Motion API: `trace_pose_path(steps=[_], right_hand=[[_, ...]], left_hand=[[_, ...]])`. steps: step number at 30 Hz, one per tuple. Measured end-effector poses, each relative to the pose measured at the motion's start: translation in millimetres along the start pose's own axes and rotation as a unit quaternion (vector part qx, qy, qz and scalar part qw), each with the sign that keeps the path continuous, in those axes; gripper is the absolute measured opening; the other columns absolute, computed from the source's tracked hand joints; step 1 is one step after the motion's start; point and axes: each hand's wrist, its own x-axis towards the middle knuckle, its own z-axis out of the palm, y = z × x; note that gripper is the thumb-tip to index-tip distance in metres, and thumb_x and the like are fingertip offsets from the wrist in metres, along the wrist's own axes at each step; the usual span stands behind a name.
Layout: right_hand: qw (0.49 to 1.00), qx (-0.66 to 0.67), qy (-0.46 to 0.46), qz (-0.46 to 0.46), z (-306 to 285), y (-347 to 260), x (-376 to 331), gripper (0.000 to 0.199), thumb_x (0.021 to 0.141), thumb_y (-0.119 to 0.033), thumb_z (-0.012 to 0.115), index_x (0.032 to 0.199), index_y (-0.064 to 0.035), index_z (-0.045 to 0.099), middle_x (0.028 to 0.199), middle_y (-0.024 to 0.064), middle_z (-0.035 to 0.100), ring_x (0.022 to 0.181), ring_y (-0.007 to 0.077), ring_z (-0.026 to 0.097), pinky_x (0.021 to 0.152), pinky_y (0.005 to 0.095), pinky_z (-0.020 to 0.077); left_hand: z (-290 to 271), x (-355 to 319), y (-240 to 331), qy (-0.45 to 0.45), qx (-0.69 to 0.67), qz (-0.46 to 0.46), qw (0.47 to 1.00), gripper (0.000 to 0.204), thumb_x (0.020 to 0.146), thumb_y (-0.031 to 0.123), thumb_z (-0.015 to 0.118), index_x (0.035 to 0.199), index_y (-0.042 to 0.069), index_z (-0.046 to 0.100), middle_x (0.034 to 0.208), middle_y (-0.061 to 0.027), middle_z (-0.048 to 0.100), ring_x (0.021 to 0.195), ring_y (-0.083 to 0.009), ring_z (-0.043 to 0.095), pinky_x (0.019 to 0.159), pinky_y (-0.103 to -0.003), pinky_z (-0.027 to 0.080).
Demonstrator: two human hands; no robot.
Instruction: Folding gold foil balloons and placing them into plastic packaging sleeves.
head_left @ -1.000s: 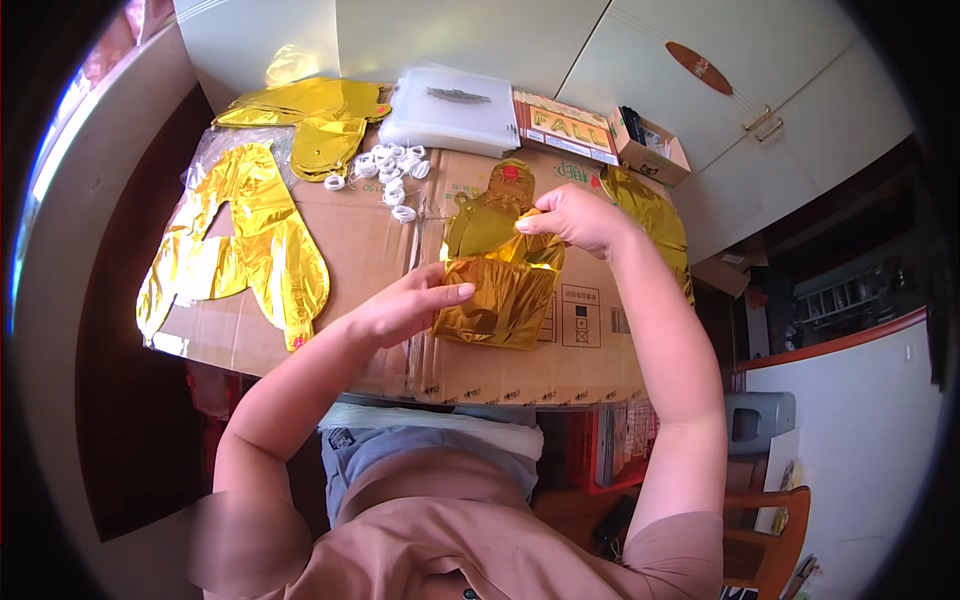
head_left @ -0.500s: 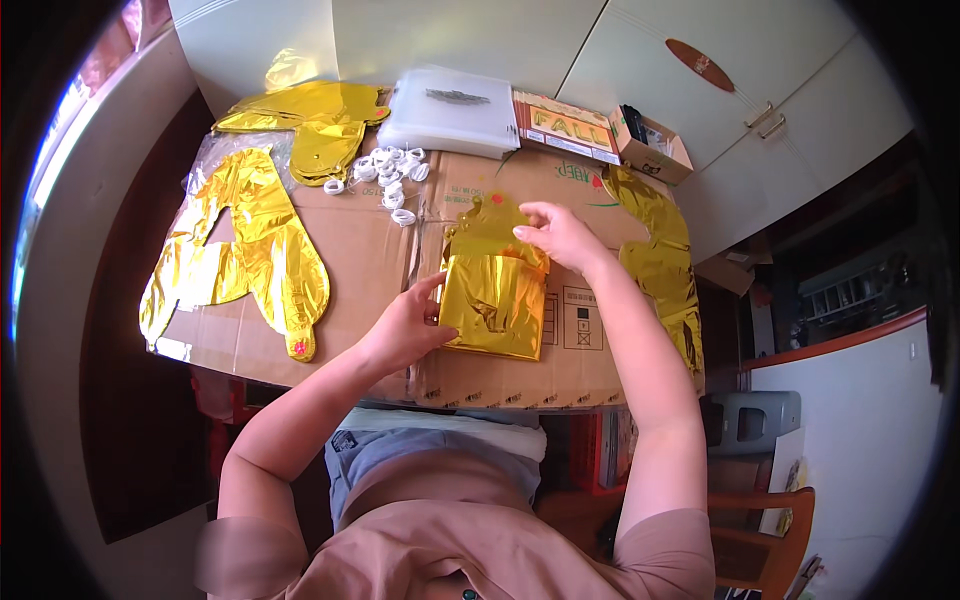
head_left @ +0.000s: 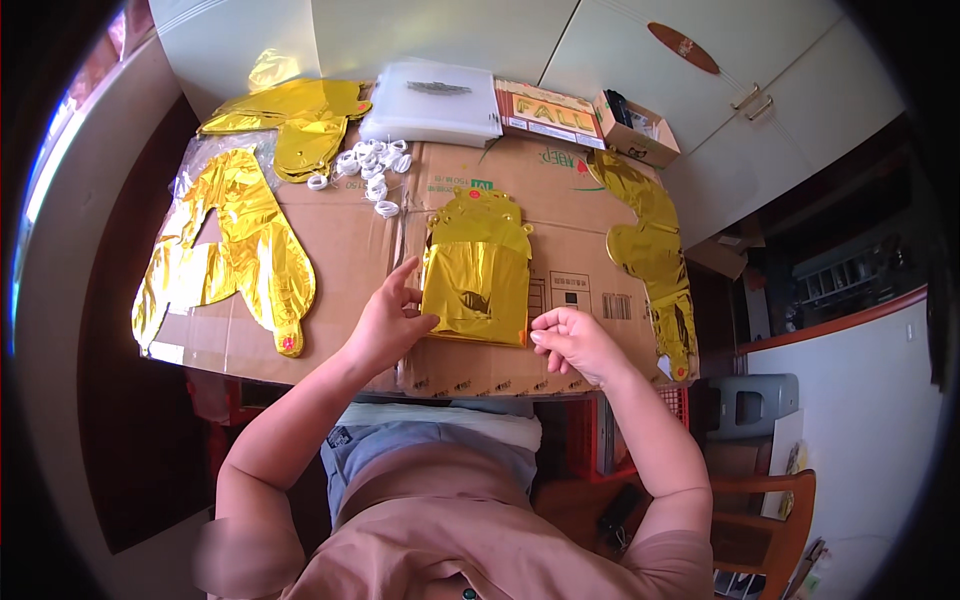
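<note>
A folded gold foil balloon lies flat on the cardboard in front of me, its scalloped far end marked by a red spot. My left hand is at its left edge, fingers apart, thumb by the near left corner. Just off the near right corner is my right hand, fingers loosely bent and thumb tip close to the foil edge; it holds nothing that I can see. An unfolded gold foil letter balloon lies to the left, and another gold foil balloon along the right side.
Coiled white strings lie in a pile beyond my left hand. At the back are stacked gold foil balloons, a translucent plastic stack, a printed box and an open carton. Flattened cardboard covers the table.
My right hand has come from the far end of the folded balloon down to its near right corner. My left hand stays at the left edge. The whole view has shifted slightly.
</note>
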Motion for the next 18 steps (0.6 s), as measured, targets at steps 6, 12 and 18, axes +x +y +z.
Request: trace_pose_path(steps=[6, 12, 18], right_hand=[[0.996, 0.08, -0.027, 0.032, 4, 2, 9, 0.021, 0.096, -0.019, 0.068, 0.105, -0.0016, 0.061, 0.079, 0.0049, 0.067, 0.051, 0.0046, 0.058, 0.041, 0.0163, 0.0411], [0.991, 0.089, -0.061, 0.076, 4, 3, 11, 0.021, 0.094, -0.02, 0.07, 0.098, -0.0014, 0.062, 0.076, 0.0075, 0.069, 0.049, 0.0066, 0.059, 0.039, 0.0174, 0.0395], [0.994, 0.032, -0.066, 0.086, 8, -1, 14, 0.019, 0.093, -0.02, 0.07, 0.091, -0.0012, 0.064, 0.076, 0.0087, 0.07, 0.05, 0.0068, 0.06, 0.039, 0.0182, 0.0393]], left_hand=[[3, -2, -6, 0.02, -0.01, 0.005, 1.0, 0.086, 0.082, -0.001, 0.069, 0.156, -0.002, 0.025, 0.103, -0.0108, 0.066, 0.086, -0.0126, 0.064, 0.075, -0.026, 0.054], [3, -2, -11, 0.021, -0.011, 0.006, 1.0, 0.086, 0.082, -0.001, 0.07, 0.156, -0.001, 0.026, 0.103, -0.0099, 0.064, 0.087, -0.0123, 0.063, 0.075, -0.026, 0.053], [4, -5, -10, 0.024, -0.022, 0.001, 0.999, 0.085, 0.083, -0.003, 0.069, 0.156, -0.001, 0.026, 0.107, -0.0107, 0.063, 0.089, -0.0127, 0.064, 0.076, -0.026, 0.054]])
